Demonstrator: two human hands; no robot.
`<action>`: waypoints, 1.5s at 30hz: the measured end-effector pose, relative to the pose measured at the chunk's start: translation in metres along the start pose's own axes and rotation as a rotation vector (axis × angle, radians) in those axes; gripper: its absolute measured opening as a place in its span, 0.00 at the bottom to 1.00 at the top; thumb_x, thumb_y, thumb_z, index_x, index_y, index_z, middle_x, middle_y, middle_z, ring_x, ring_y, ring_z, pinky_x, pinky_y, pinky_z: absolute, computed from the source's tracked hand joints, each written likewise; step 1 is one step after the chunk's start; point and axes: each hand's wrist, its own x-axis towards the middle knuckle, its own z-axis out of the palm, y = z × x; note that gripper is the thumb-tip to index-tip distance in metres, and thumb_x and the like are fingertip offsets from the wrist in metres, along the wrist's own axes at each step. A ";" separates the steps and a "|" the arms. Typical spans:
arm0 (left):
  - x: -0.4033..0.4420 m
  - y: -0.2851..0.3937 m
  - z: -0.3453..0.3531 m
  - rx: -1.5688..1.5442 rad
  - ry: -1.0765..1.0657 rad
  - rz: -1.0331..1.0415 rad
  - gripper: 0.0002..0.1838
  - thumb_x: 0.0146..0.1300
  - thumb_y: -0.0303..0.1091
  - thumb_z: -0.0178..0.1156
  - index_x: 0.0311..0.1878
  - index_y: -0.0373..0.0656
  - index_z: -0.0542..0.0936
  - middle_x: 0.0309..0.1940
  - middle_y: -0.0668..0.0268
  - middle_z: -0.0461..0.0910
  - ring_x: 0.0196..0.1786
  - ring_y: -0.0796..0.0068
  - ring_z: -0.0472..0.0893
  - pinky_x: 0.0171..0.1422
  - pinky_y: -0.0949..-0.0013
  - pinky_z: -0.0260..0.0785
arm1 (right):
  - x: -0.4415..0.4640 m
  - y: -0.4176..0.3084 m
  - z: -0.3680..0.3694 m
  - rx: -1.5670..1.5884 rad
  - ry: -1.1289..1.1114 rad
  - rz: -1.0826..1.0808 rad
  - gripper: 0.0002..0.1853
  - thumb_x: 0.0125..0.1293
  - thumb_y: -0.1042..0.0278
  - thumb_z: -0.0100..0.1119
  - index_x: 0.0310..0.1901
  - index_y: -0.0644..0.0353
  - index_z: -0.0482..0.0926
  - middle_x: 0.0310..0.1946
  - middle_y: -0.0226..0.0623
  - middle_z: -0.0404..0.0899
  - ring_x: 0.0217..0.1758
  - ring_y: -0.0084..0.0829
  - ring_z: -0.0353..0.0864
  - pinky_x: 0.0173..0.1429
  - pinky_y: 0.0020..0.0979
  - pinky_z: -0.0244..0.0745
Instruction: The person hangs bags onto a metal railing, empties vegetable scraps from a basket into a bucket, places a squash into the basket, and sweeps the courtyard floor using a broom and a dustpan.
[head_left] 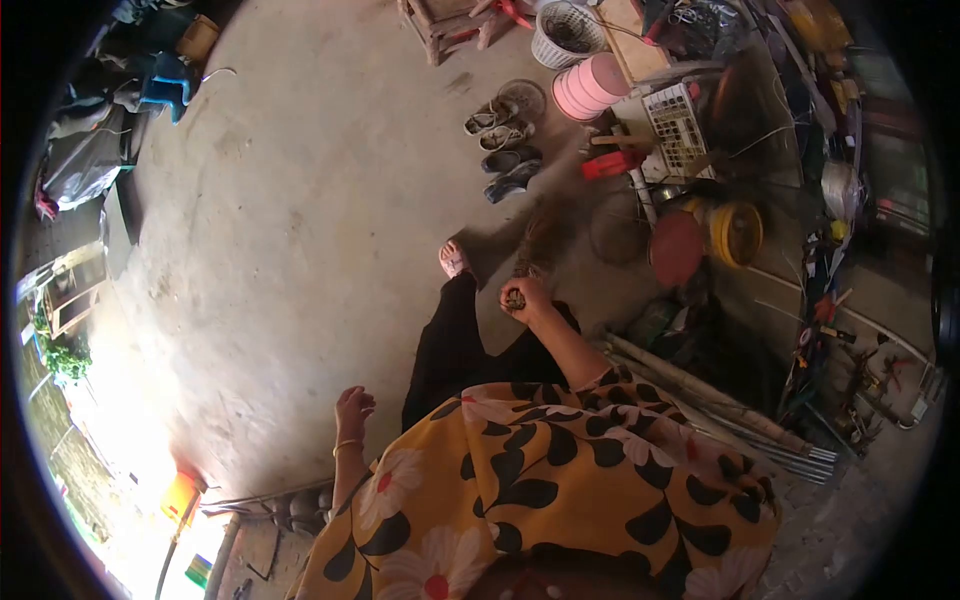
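Observation:
My right hand (527, 300) is closed round the bound end of a brown bundle that looks like a broom (535, 255), its bristles pointing away from me towards the floor. To the left, my left hand (354, 412) hangs over the concrete floor (270, 300) with its fingers loosely curled and apart, nothing in it, a bangle on the wrist. One foot in a light sandal (454, 260) is forward, just left of the bundle.
Ahead are pairs of shoes (508, 158), a white basket (568, 35) and a pink bucket (590, 87). On the right stand a yellow bucket (736, 234), a white crate (678, 130) and long poles (710, 400). A blue stool (167, 88) is far left.

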 end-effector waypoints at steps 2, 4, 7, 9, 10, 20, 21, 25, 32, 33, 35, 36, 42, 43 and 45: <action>0.007 -0.007 -0.009 -0.051 0.055 -0.030 0.12 0.58 0.35 0.53 0.43 0.40 0.73 0.26 0.63 0.77 0.27 0.72 0.77 0.28 0.73 0.68 | -0.001 -0.005 0.018 -0.021 0.159 0.039 0.08 0.46 0.76 0.53 0.14 0.63 0.68 0.12 0.39 0.67 0.13 0.32 0.66 0.17 0.32 0.61; 0.013 -0.017 -0.016 -0.168 0.116 -0.017 0.11 0.58 0.34 0.53 0.43 0.41 0.73 0.26 0.63 0.77 0.27 0.72 0.77 0.28 0.72 0.68 | 0.006 -0.004 0.018 -0.043 0.155 0.053 0.07 0.46 0.76 0.52 0.15 0.62 0.68 0.13 0.39 0.68 0.14 0.33 0.68 0.18 0.32 0.63; 0.022 -0.027 -0.012 -0.227 0.148 -0.042 0.11 0.59 0.34 0.53 0.43 0.41 0.73 0.26 0.64 0.77 0.27 0.72 0.77 0.28 0.73 0.68 | 0.018 0.000 0.010 -0.066 0.119 0.126 0.05 0.45 0.75 0.54 0.16 0.62 0.69 0.16 0.39 0.71 0.16 0.34 0.70 0.20 0.32 0.67; 0.029 -0.041 -0.003 -0.264 0.105 -0.009 0.11 0.59 0.34 0.53 0.44 0.41 0.73 0.26 0.64 0.77 0.27 0.72 0.77 0.27 0.73 0.68 | 0.029 0.007 -0.008 -0.081 0.093 0.183 0.05 0.44 0.74 0.56 0.17 0.62 0.71 0.18 0.39 0.73 0.18 0.34 0.71 0.22 0.31 0.68; 0.034 -0.052 0.002 -0.300 0.063 0.022 0.12 0.58 0.34 0.53 0.44 0.41 0.73 0.26 0.64 0.77 0.27 0.72 0.78 0.27 0.73 0.69 | 0.042 0.022 -0.033 -0.449 -0.024 0.007 0.06 0.46 0.73 0.55 0.16 0.62 0.71 0.17 0.40 0.72 0.18 0.34 0.72 0.23 0.32 0.69; 0.057 -0.101 0.045 0.345 -0.331 0.574 0.13 0.58 0.33 0.53 0.44 0.38 0.73 0.27 0.62 0.78 0.28 0.71 0.79 0.27 0.73 0.69 | -0.089 -0.009 -0.050 -0.557 0.052 0.217 0.36 0.45 0.80 0.59 0.58 0.67 0.56 0.23 0.43 0.75 0.24 0.31 0.76 0.26 0.29 0.71; 0.046 -0.076 0.048 0.176 -0.208 0.313 0.13 0.58 0.34 0.53 0.44 0.38 0.72 0.27 0.62 0.78 0.28 0.71 0.78 0.27 0.73 0.69 | -0.104 -0.012 -0.053 -0.600 0.017 0.229 0.45 0.46 0.74 0.62 0.64 0.68 0.45 0.25 0.43 0.77 0.27 0.28 0.76 0.28 0.27 0.70; 0.016 -0.006 0.051 -0.120 0.004 0.051 0.12 0.59 0.34 0.53 0.44 0.39 0.73 0.26 0.63 0.77 0.27 0.72 0.78 0.27 0.74 0.69 | -0.151 -0.023 -0.078 -0.491 0.051 0.202 0.44 0.47 0.79 0.58 0.66 0.63 0.45 0.30 0.44 0.75 0.22 0.30 0.74 0.27 0.29 0.71; -0.008 -0.047 0.053 -0.221 0.101 0.055 0.11 0.59 0.34 0.53 0.43 0.40 0.73 0.25 0.64 0.77 0.26 0.73 0.77 0.27 0.75 0.68 | -0.226 -0.091 -0.122 -0.350 0.117 0.231 0.40 0.49 0.84 0.52 0.65 0.59 0.49 0.35 0.45 0.71 0.21 0.28 0.73 0.22 0.31 0.69; -0.013 -0.062 0.058 -0.232 0.112 0.016 0.11 0.59 0.34 0.53 0.43 0.40 0.73 0.25 0.64 0.77 0.26 0.73 0.77 0.26 0.74 0.68 | -0.235 -0.097 -0.125 -0.364 0.108 0.232 0.40 0.49 0.84 0.52 0.65 0.59 0.49 0.35 0.45 0.71 0.21 0.28 0.73 0.22 0.31 0.69; -0.023 -0.095 0.071 -0.271 0.134 -0.013 0.10 0.59 0.34 0.53 0.42 0.41 0.73 0.25 0.64 0.77 0.25 0.73 0.77 0.25 0.74 0.68 | -0.250 -0.109 -0.135 -0.645 0.177 0.192 0.42 0.48 0.87 0.49 0.66 0.55 0.47 0.28 0.44 0.72 0.20 0.27 0.72 0.21 0.28 0.66; -0.030 -0.116 0.077 -0.285 0.139 0.005 0.10 0.59 0.33 0.53 0.41 0.41 0.73 0.24 0.65 0.77 0.25 0.73 0.76 0.25 0.74 0.68 | -0.251 -0.112 -0.143 -0.712 0.257 0.164 0.42 0.48 0.87 0.49 0.67 0.54 0.46 0.27 0.43 0.72 0.20 0.28 0.72 0.21 0.30 0.66; -0.093 -0.271 0.126 -0.456 0.125 0.097 0.08 0.57 0.33 0.55 0.37 0.41 0.75 0.22 0.67 0.75 0.22 0.75 0.75 0.24 0.74 0.67 | -0.201 -0.088 -0.198 -0.752 0.229 0.196 0.42 0.49 0.84 0.52 0.66 0.59 0.45 0.23 0.37 0.70 0.20 0.29 0.71 0.23 0.32 0.66; -0.105 -0.295 0.133 -0.438 0.107 0.101 0.07 0.56 0.33 0.55 0.35 0.41 0.75 0.22 0.68 0.75 0.22 0.76 0.74 0.24 0.74 0.66 | -0.190 -0.073 -0.187 -0.787 0.239 0.206 0.41 0.49 0.83 0.54 0.66 0.60 0.47 0.22 0.37 0.70 0.20 0.29 0.71 0.22 0.32 0.66; -0.141 -0.311 0.144 -0.319 0.156 0.072 0.07 0.56 0.33 0.55 0.35 0.41 0.76 0.21 0.68 0.74 0.22 0.77 0.74 0.23 0.74 0.66 | -0.160 -0.039 -0.174 -0.802 -0.101 0.176 0.33 0.48 0.82 0.55 0.58 0.62 0.56 0.21 0.38 0.70 0.20 0.29 0.71 0.21 0.33 0.67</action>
